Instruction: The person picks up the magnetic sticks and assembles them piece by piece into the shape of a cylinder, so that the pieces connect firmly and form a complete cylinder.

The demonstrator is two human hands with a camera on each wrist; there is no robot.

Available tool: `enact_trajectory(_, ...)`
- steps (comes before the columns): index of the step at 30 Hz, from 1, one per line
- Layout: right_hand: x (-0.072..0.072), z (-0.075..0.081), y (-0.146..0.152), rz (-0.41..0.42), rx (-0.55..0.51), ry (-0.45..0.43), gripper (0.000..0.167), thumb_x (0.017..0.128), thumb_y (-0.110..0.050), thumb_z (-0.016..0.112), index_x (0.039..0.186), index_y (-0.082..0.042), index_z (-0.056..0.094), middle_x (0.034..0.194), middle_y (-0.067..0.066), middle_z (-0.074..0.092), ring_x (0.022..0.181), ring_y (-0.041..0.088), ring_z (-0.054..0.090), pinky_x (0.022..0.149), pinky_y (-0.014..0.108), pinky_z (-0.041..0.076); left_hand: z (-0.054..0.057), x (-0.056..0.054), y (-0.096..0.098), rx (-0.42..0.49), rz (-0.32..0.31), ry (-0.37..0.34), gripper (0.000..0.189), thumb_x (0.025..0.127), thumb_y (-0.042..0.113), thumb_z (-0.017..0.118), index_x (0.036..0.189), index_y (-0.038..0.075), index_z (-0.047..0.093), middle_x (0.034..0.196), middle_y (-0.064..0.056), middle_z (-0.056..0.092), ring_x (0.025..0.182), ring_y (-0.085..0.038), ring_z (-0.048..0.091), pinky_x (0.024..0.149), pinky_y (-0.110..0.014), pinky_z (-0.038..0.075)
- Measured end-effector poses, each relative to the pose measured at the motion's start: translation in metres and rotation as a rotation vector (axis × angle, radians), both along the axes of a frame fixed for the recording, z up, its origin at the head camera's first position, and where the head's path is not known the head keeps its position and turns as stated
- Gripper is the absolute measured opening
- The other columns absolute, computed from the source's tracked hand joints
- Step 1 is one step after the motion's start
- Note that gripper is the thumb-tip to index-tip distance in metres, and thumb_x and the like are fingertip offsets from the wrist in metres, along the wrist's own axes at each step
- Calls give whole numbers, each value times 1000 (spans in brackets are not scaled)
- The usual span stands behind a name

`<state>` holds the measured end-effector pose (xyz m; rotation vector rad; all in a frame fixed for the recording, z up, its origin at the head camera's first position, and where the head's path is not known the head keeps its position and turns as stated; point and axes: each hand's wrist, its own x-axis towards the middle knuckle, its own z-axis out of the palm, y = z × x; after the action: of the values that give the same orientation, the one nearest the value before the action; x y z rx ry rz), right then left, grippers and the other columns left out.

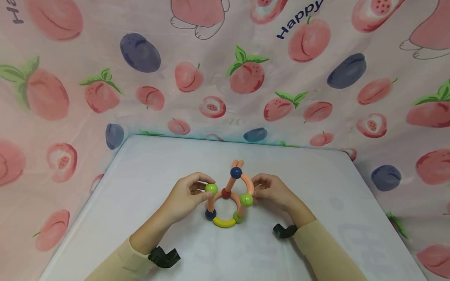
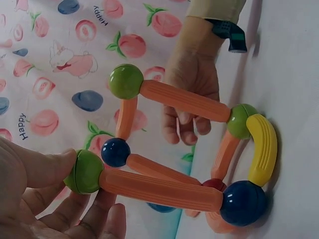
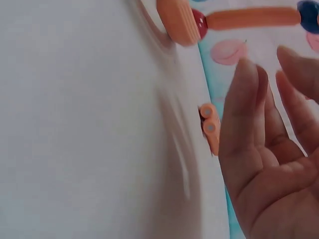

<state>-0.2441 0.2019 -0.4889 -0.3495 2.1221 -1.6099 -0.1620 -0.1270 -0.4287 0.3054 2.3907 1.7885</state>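
A toy frame of ball joints and rods stands on the white table. My left hand (image 1: 183, 195) pinches a green ball (image 2: 84, 172) between thumb and fingers, at the top of an upright orange rod (image 2: 162, 190). That rod rises from a blue ball (image 1: 210, 214), which a curved yellow rod (image 1: 224, 223) joins to a lower green ball (image 1: 238, 217). My right hand (image 1: 272, 191) is beside another green ball (image 1: 246, 200) and a curved orange rod (image 1: 249, 182); in the right wrist view its loosely bent fingers hold nothing. Further back are a red ball (image 1: 226, 192) and a raised blue ball (image 1: 236, 172).
Two loose orange rods (image 3: 210, 127) lie side by side on the table (image 1: 168, 156) behind the frame. A fruit-printed cloth (image 1: 218, 58) hangs at the back and sides. Black wrist mounts (image 1: 164, 257) are on both sleeves.
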Motion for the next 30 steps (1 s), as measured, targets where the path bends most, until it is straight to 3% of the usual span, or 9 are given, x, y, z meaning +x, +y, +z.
enact_trajectory(8,-28,-2,-14,-180,100,74,43,95,-11,77,137,-6,67,124,13,72,99,19,75,84,32,62,-2,0,0,18,-8,-2,28,99,5,76,122,21,74,123,-3,74,113,-24,69,96,-39,59)
enact_trajectory(16,-55,-4,-30,-285,137,140,41,98,-12,76,137,-7,68,131,16,70,94,18,70,78,29,62,-3,0,0,20,-13,7,27,99,5,76,122,19,74,123,-3,74,113,-23,70,97,-37,59)
enact_trajectory(22,-76,-4,-37,-312,218,121,43,100,-19,76,141,-13,66,141,7,65,95,23,62,73,29,54,-3,1,1,27,-9,5,27,99,4,75,122,18,74,123,-3,74,113,-24,69,96,-37,59)
enact_trajectory(27,-85,-8,-43,-288,244,86,41,100,-19,75,140,-16,67,142,4,65,94,25,59,70,30,50,-4,2,2,22,-5,3,27,99,5,76,122,20,74,122,-3,74,113,-23,69,97,-38,59)
enact_trajectory(30,-87,-10,-46,-292,261,77,35,100,-18,76,134,-15,70,139,6,66,101,25,62,76,30,53,-4,2,2,18,-3,5,27,99,6,76,122,20,74,122,-2,74,113,-23,69,97,-39,58)
